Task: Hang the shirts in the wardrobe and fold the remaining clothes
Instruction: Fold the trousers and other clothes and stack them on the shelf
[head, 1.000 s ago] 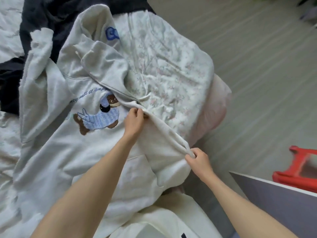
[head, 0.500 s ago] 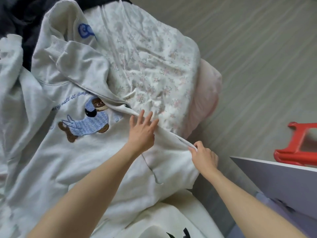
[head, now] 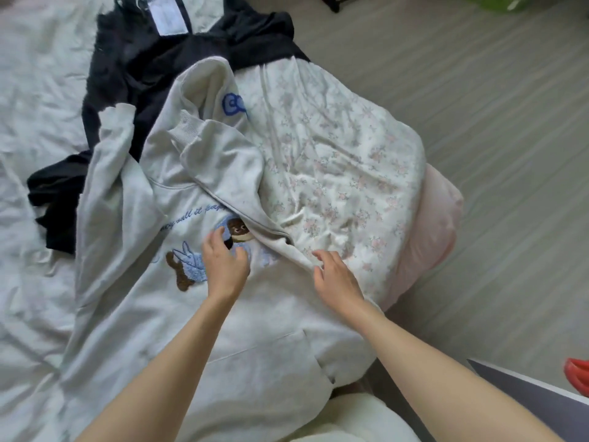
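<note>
A light grey hoodie (head: pixel 153 314) with an embroidered bear and blue lettering lies front up on the bed. One sleeve (head: pixel 229 173) is folded across its chest towards the hood. My left hand (head: pixel 224 264) rests on the bear motif with loosely bent fingers. My right hand (head: pixel 334 277) hovers at the hoodie's right side seam, fingers relaxed and holding nothing. A black garment (head: pixel 143 71) with a white label lies behind the hoodie.
The bed carries a floral quilt (head: pixel 344 161) over a pink mattress corner (head: pixel 436 231). Grey striped floor (head: pixel 494 138) lies to the right. A grey-topped piece of furniture (head: pixel 541 400) and a red stool (head: pixel 578 374) sit at the lower right.
My right hand let go of the hoodie's edge and moved up and left along the seam. My left hand slid left onto the bear motif. The camera tilted up, showing the black garment.
</note>
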Demonstrator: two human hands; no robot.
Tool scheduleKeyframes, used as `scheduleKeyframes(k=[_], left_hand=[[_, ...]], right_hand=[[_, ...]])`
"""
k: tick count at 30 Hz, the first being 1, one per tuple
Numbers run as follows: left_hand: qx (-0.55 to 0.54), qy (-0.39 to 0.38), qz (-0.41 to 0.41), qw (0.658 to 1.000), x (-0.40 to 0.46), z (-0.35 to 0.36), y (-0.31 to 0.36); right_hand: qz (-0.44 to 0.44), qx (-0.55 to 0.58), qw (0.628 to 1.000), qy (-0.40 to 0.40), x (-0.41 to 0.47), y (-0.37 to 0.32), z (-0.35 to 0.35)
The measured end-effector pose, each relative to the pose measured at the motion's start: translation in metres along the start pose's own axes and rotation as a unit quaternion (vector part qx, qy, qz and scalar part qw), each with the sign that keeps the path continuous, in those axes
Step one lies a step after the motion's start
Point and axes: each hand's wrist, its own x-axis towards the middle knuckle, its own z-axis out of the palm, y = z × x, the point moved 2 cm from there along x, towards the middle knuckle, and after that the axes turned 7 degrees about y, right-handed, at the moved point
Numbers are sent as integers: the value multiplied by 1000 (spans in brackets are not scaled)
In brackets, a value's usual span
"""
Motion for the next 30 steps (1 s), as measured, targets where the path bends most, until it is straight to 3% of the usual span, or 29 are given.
scheduleKeyframes(k=[2, 5, 8, 12, 14, 16, 18, 20, 21, 22, 26, 30], left_hand=[[-96, -8, -122, 988, 25, -8, 1], [-215, -7, -209, 954, 58, -15, 1], [-236, 19, -205, 950, 80, -19, 1], [-233, 14, -192, 953, 98, -19, -1], [-229, -8, -182, 956, 85, -18, -2], [-219, -27, -171, 960, 78, -19, -3], [-205, -27, -154, 966, 83, -11, -1], [-198, -38, -124, 972, 91, -8, 14], [-201, -69, -133, 968, 123, 59, 75], [-204, -66, -133, 968, 122, 59, 78], [-141, -36, -111, 983, 138, 70, 79], [79, -24, -61, 995, 140, 68, 68]], right_hand=[[-41, -3, 999, -5, 24, -27, 4], [-97, -22, 995, -7, 68, -66, 11], [-174, -109, 979, -6, 106, -99, 23], [-266, -306, 914, -33, 142, -123, 38], [-268, -279, 922, 10, 141, -115, 33], [-191, -168, 964, 73, 139, -93, 17], [-46, -96, 987, 123, 144, -60, -11], [75, -52, 986, 139, 148, -25, -36], [156, -56, 974, 154, 188, 37, -94], [184, -47, 972, 137, 180, 51, -94], [195, 13, 979, 57, 161, 67, -79], [24, -56, 997, 37, 177, 25, -68]])
